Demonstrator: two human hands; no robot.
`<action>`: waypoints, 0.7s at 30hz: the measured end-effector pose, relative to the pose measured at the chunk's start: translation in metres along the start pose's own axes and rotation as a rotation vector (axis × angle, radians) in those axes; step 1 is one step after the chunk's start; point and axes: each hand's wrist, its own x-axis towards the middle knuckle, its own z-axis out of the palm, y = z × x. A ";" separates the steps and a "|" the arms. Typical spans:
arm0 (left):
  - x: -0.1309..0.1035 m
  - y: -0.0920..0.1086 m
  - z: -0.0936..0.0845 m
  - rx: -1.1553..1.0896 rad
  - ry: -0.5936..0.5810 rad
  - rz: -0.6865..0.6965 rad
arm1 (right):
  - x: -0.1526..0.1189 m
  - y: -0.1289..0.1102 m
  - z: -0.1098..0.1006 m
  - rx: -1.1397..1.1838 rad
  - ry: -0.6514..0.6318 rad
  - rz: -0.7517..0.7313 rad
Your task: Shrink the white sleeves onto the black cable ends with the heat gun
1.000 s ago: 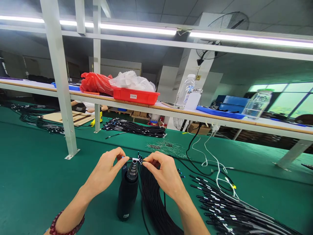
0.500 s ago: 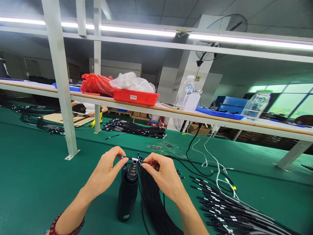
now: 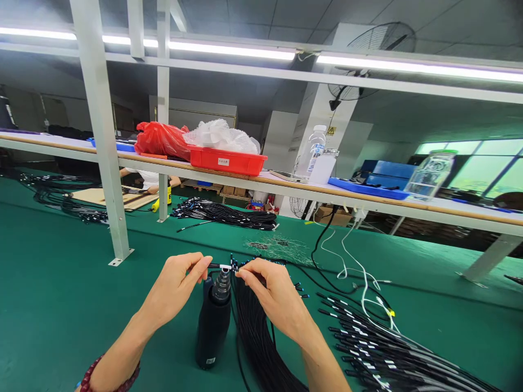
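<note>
A thin black cable point(image 3: 214, 266) with a white sleeve point(image 3: 225, 267) is stretched level between my hands. My left hand point(image 3: 176, 283) pinches its left end, and the fingertips cover the tip. My right hand point(image 3: 272, 294) pinches it on the other side of the sleeve. Just below the sleeve is the metal nozzle of an upright black heat gun point(image 3: 213, 326), its mouth pointing up. A thick bundle of black cables point(image 3: 255, 326) runs from behind my right hand down to the bottom edge.
Many cables with white sleeves point(image 3: 368, 348) lie at right, and another bundle point(image 3: 224, 213) lies farther back. Loose thin wires point(image 3: 281, 245) are scattered on the green table point(image 3: 61, 305). White cords point(image 3: 363, 267) hang from the shelf point(image 3: 286, 185). Behind a post point(image 3: 102, 136), a person's arm point(image 3: 174, 181) shows.
My left fingers have shifted on the cable's left end and now cover the blue tip that showed before. My right hand and the heat gun look nearly the same.
</note>
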 end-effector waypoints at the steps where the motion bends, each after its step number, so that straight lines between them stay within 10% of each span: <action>1: 0.000 0.000 0.000 0.001 0.001 -0.003 | 0.000 0.000 0.000 0.003 -0.002 0.001; 21: 0.000 0.002 0.000 -0.018 -0.064 0.001 | -0.001 0.001 -0.001 0.093 -0.077 0.006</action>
